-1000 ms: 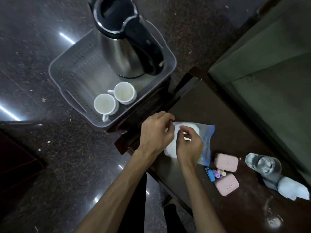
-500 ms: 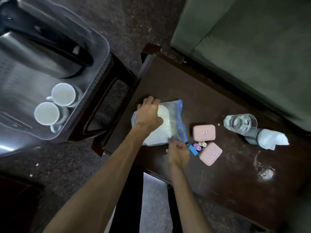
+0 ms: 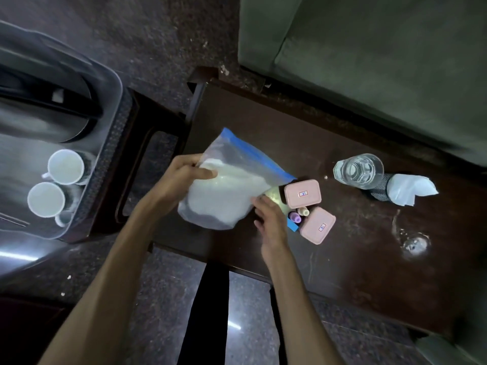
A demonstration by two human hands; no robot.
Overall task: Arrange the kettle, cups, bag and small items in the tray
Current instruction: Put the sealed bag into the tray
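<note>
Gripping clear blue-zip plastic bag of white powder [image 3: 224, 191] mid-frame: left hand [image 3: 181, 180] clamps edge, right hand [image 3: 268, 219] pinches corner; seal may pop, spilling powder.

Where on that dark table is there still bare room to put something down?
The table is bare along its near edge, below the pink boxes, and across the far strip between the zip bag and the sofa. It is crowded around the boxes and small bottles, and by the glass.
</note>
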